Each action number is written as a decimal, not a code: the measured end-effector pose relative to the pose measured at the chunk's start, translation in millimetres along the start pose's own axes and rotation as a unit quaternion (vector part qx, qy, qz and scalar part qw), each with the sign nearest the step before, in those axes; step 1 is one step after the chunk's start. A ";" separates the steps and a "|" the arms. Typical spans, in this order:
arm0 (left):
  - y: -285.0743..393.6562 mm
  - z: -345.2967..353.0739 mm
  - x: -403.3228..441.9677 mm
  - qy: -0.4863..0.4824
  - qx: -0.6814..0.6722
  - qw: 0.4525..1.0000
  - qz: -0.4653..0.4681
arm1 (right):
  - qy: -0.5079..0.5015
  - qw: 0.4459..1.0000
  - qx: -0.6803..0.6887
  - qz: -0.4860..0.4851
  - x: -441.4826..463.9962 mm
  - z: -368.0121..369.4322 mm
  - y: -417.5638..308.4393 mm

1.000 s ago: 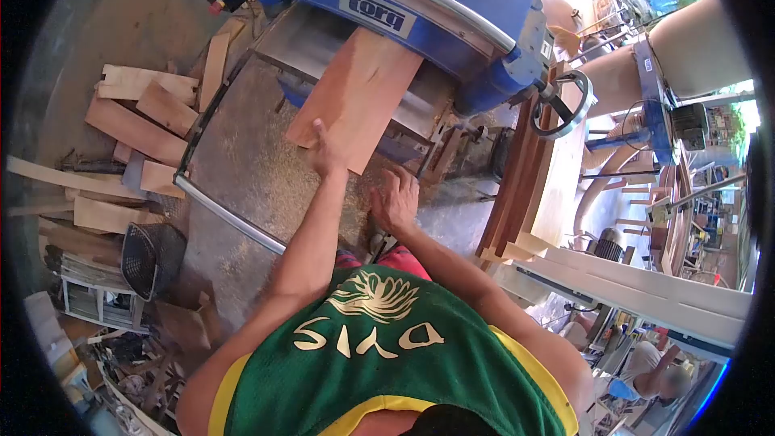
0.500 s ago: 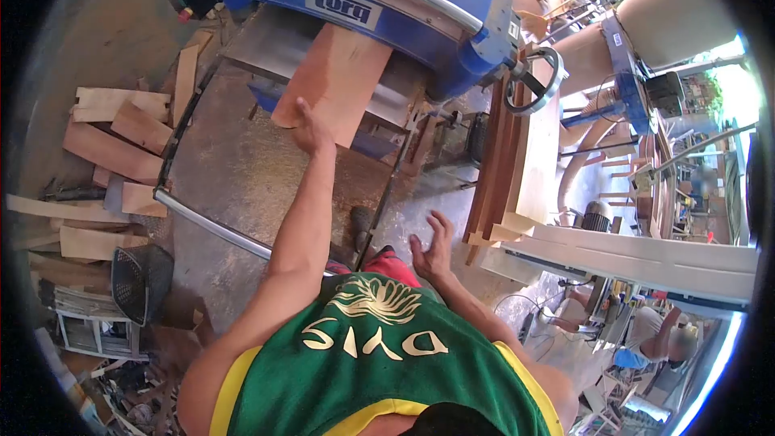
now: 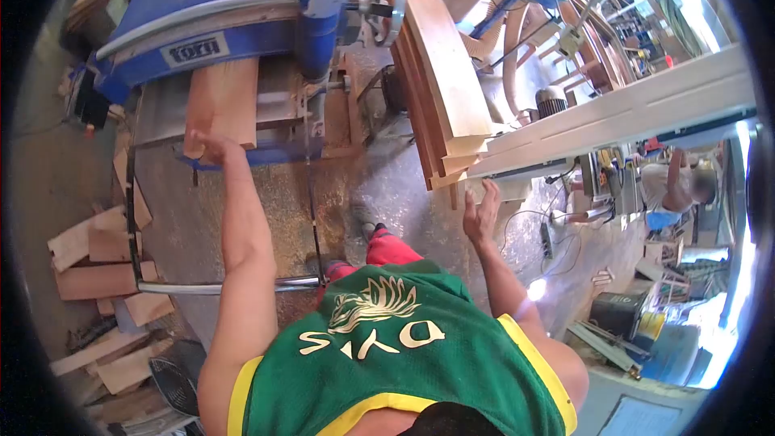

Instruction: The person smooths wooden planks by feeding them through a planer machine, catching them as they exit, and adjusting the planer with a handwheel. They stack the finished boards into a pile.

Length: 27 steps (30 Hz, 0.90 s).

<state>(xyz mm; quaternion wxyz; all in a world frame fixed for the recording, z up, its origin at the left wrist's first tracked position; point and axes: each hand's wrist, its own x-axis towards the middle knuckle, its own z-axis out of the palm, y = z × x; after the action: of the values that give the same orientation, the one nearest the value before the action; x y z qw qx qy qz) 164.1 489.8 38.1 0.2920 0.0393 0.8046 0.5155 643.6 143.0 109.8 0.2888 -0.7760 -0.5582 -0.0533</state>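
Note:
My left hand (image 3: 218,145), arm stretched out, is at the near end of a flat reddish wooden board (image 3: 224,101). Its thumb side shows on top; the other fingers are mostly hidden at the board's end. The board's far end is under the blue thickness planer (image 3: 206,8), above its metal bed (image 3: 278,105). My right hand (image 3: 483,208) is raised and open, with nothing in it. It is just off the near end of a stack of boards (image 3: 452,73), pale on top and darker below; whether the fingertips touch it I cannot tell.
A handwheel (image 3: 393,8) sits at the planer's right side. Wood offcuts (image 3: 97,281) lie on the floor at left, near a black crate (image 3: 173,379). A metal bar (image 3: 198,288) crosses before my legs. A long pale beam (image 3: 613,117) extends right. Another person (image 3: 674,186) is at far right.
My view has swung right, so the planer appears further left. My right hand has moved out toward the stack's near end. My left hand stays at the board's end.

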 end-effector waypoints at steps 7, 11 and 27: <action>-11.9 -20.7 -40.2 -0.052 -0.037 0.996 0.069 | -0.042 0.981 -0.006 0.187 96.1 30.6 117.9; -88.0 -32.6 -175.4 -0.108 -0.033 0.924 0.366 | -0.078 0.960 0.019 0.267 170.1 66.1 197.3; -261.7 244.5 -457.1 -0.530 0.292 0.789 0.103 | -0.281 0.923 0.033 0.263 238.1 122.7 253.3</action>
<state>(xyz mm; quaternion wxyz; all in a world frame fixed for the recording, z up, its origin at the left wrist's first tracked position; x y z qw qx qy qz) 728.9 398.8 -61.6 0.5922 0.4727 0.6269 0.1812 929.8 351.0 6.2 0.1492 -0.8681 -0.3938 0.2627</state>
